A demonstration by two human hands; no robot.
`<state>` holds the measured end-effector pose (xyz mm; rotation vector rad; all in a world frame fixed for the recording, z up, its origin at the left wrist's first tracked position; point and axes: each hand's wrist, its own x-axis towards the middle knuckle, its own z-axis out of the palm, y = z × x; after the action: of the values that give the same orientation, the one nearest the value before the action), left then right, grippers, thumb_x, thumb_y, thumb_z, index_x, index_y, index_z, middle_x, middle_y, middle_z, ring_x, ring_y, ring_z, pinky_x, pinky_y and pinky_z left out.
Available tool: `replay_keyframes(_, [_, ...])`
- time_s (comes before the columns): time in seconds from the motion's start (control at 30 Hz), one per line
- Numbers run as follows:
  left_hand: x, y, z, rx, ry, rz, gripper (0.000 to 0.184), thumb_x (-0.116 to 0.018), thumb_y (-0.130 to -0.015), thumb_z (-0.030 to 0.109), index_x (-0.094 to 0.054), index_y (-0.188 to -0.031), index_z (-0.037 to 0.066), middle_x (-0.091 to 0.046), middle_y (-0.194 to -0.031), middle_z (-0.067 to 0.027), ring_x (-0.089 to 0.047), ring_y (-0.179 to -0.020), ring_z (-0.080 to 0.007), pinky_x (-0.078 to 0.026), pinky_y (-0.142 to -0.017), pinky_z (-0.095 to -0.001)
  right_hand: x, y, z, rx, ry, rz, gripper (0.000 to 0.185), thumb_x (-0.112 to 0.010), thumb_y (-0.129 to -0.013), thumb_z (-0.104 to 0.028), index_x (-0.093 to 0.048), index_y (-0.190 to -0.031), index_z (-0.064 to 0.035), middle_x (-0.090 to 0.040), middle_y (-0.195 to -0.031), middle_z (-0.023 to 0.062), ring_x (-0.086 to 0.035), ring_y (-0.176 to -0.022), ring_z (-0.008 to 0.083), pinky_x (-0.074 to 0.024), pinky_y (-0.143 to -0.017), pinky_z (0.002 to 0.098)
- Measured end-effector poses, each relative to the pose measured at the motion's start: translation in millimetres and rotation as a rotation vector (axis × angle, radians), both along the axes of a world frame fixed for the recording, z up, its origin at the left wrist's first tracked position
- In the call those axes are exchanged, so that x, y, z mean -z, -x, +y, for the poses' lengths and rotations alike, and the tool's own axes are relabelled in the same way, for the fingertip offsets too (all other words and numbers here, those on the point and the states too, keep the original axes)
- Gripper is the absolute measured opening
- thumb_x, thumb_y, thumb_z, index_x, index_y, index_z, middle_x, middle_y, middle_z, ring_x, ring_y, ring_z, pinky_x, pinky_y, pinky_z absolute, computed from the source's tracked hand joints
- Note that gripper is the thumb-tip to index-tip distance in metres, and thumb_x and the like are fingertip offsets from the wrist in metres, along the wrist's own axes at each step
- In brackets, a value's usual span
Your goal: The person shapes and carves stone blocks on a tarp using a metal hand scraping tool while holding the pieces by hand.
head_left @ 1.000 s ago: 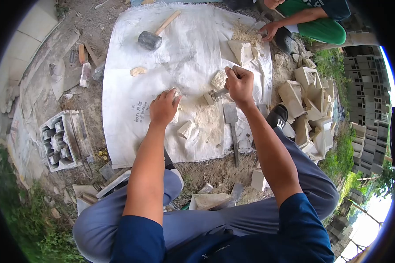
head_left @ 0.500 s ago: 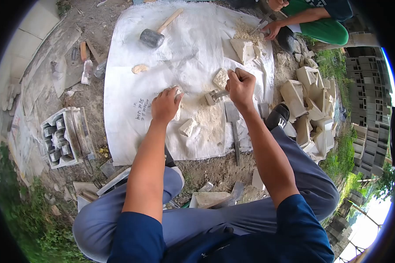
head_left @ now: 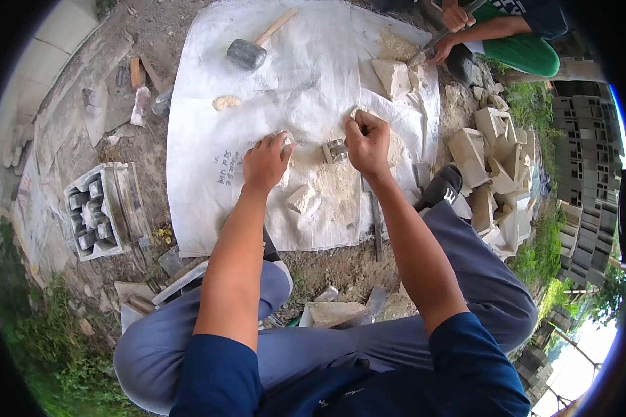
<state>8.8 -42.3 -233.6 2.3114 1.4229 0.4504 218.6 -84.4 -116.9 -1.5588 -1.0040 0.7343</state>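
Note:
My right hand (head_left: 366, 142) is closed around the handle of a hammer, whose metal head (head_left: 336, 151) is just above or on the dusty sheet to its left. My left hand (head_left: 266, 161) curls over a pale stone piece (head_left: 285, 179), mostly hidden under the fingers. A smaller pale chunk (head_left: 299, 199) lies below the hammer head, amid pale powder. Partly behind my right hand is another rough pale piece (head_left: 358, 111). A dark metal bar (head_left: 377, 222) lies by my right forearm.
The white sheet (head_left: 202, 146) bears a rubber mallet (head_left: 247, 53) and a small pale lump (head_left: 226, 103). A co-worker's hands (head_left: 453, 28) hold a tool near a larger block (head_left: 392, 76). Broken pale blocks (head_left: 494, 160) are piled right; a grey mould (head_left: 94, 215) sits left.
My right hand and the hammer have moved slightly left and down. My left hand stays on the stone piece. The co-worker's hands and tool have shifted, and the view has moved a little.

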Motion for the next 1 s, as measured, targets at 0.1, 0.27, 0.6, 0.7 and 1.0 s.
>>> replay_keyframes(0.1, [-2.9, 0.0, 0.4, 0.003, 0.026, 0.027, 0.041, -0.055, -0.101, 0.045, -0.062, -0.130, 0.016, -0.070, -0.119, -0.0103, -0.067, -0.110, -0.0296, -0.054, -0.092, -0.0433, -3.9, -4.2, 13.3, -0.043, 0.039, 0.024, 0.047, -0.063, -0.096, -0.014, -0.034, -0.061, -0.0036, -0.032, -0.056, -0.0047, -0.027, -0.058, 0.0052, -0.0243, -0.049, 0.0314])
replay_keyframes(0.27, [-15.8, 3.7, 0.1, 0.032, 0.183, 0.105, 0.046, -0.052, -0.103, 0.043, -0.053, -0.142, 0.020, -0.054, -0.142, -0.0127, -0.044, -0.139, -0.0328, -0.036, -0.111, -0.0575, -15.3, -12.1, 3.7, -0.107, 0.168, 0.134, 0.053, -0.054, -0.106, -0.029, -0.050, -0.061, -0.0015, -0.044, -0.053, -0.0009, -0.039, -0.051, 0.0080, -0.0334, -0.049, 0.0304])
replay_keyframes(0.6, [-58.2, -67.0, -60.0, 0.175, -0.136, -0.247, 0.062, -0.074, -0.090, 0.030, -0.050, -0.145, 0.015, -0.046, -0.149, -0.0127, -0.031, -0.146, -0.0379, -0.025, -0.121, -0.0517, -23.2, -64.0, -37.3, 0.045, 0.111, 0.480, 0.067, -0.030, -0.107, -0.061, -0.064, -0.124, -0.0060, -0.065, -0.121, 0.0068, -0.058, -0.114, 0.0192, -0.0416, -0.095, 0.0409])
replay_keyframes(0.7, [-90.3, -105.4, -52.0, 0.258, -0.148, -0.495, 0.050, -0.079, -0.086, 0.025, -0.061, -0.129, 0.007, -0.062, -0.132, -0.0142, -0.053, -0.130, -0.0341, -0.042, -0.111, -0.0432, -44.2, -70.6, -69.8, 0.594, -0.076, 0.905, 0.056, -0.036, -0.108, -0.049, -0.062, -0.119, -0.0017, -0.066, -0.112, 0.0118, -0.064, -0.106, 0.0233, -0.0475, -0.088, 0.0409])
replay_keyframes(1.0, [-89.2, -175.2, -36.7, 0.079, 0.278, -0.707, 0.051, -0.066, -0.097, 0.025, -0.046, -0.059, -0.002, -0.037, -0.049, -0.0006, -0.031, -0.049, -0.0108, -0.027, -0.048, -0.0326, -3.3, -106.9, -128.7, 0.857, -0.127, 1.272, 0.032, -0.050, -0.103, -0.036, -0.060, -0.095, -0.0073, -0.061, -0.084, 0.0042, -0.061, -0.080, 0.0212, -0.0463, -0.073, 0.0374])
